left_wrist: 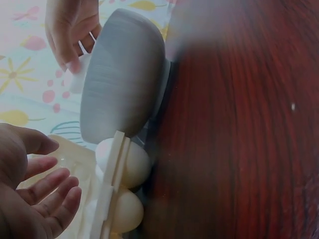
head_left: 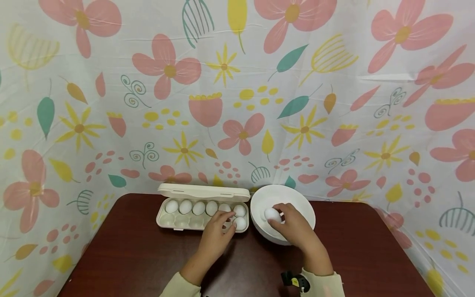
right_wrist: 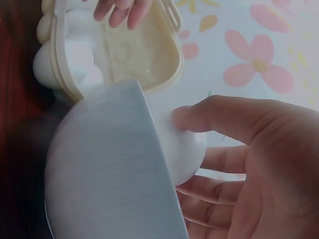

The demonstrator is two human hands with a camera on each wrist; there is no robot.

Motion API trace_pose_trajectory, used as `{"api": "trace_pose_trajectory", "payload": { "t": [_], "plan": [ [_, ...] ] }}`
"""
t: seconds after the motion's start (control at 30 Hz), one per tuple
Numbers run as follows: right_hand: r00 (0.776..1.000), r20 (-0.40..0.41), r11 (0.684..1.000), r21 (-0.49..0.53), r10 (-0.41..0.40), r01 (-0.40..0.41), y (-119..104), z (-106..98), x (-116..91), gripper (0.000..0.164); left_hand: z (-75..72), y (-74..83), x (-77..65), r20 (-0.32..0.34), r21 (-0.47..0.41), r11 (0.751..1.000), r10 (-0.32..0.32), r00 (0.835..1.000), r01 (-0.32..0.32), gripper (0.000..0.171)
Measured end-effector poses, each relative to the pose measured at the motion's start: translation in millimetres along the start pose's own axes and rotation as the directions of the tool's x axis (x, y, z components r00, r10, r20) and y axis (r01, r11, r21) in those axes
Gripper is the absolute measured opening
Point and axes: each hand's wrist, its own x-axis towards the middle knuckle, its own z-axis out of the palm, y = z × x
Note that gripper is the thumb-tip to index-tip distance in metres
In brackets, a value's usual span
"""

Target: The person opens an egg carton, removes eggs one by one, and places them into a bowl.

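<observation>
My right hand [head_left: 295, 226] pinches a white egg [head_left: 272, 214] between thumb and fingers at the white bowl [head_left: 308, 206]. In the right wrist view this egg [right_wrist: 185, 149] shows above the bowl's rim, partly hidden by the bowl wall. Over the right end of the cream egg carton [head_left: 168, 225], my left hand [head_left: 217, 233] hovers with loosely bent fingers and nothing held. Its fingertips are close beside the front corner egg [head_left: 240, 224]. White eggs fill the carton's back row, partly covered by that hand. Front cups toward the left hold no eggs.
The carton's lid [head_left: 204, 192] stands raised at the back, against the floral cloth [head_left: 237, 103] that hangs behind the table. Carton and bowl stand side by side near the far edge of the dark red-brown table [head_left: 141, 255].
</observation>
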Motion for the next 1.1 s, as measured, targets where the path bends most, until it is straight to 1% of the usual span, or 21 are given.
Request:
{"api": "trace_pose_trajectory", "payload": {
  "t": [0.17,0.33,0.43,0.5,0.6,0.7,0.93,1.1],
  "plan": [
    [0.999,0.037,1.000,-0.024,0.020,-0.019,2,-2,0,0.039,3.8,-2.7,0.7,0.006,0.029,1.000,-0.007,1.000,0.007,0.033],
    [0.995,0.081,0.998,-0.027,0.050,-0.048,4,-6,-1,0.041,9.1,-6.4,3.0,0.011,0.090,0.996,-0.020,1.000,0.019,0.034],
    [0.993,0.096,0.998,-0.021,0.062,-0.060,7,-9,-2,0.039,13.5,-8.2,4.6,0.004,0.134,0.991,-0.003,1.000,0.003,0.034],
    [0.992,0.100,0.997,-0.022,0.073,-0.071,9,-10,-3,0.036,16.5,-8.9,5.2,-0.005,0.156,0.988,0.020,1.000,-0.019,0.034],
    [0.989,0.117,0.995,-0.031,0.093,-0.090,12,-12,-4,0.034,20.6,-9.8,5.7,-0.018,0.171,0.985,0.033,0.999,-0.029,0.033],
    [0.984,0.140,0.994,-0.041,0.110,-0.105,13,-13,-4,0.033,23.7,-10.9,5.9,-0.022,0.175,0.984,0.017,1.000,-0.013,0.033],
    [0.965,0.194,0.983,-0.077,0.177,-0.165,13,-15,-6,0.032,30.6,-11.4,6.4,-0.027,0.187,0.982,-0.025,0.999,0.029,0.032],
    [0.956,0.233,0.983,-0.081,0.178,-0.164,16,-16,-7,0.031,35.9,-12.0,5.7,-0.056,0.231,0.972,-0.026,0.998,0.039,0.032]
  ]
}}
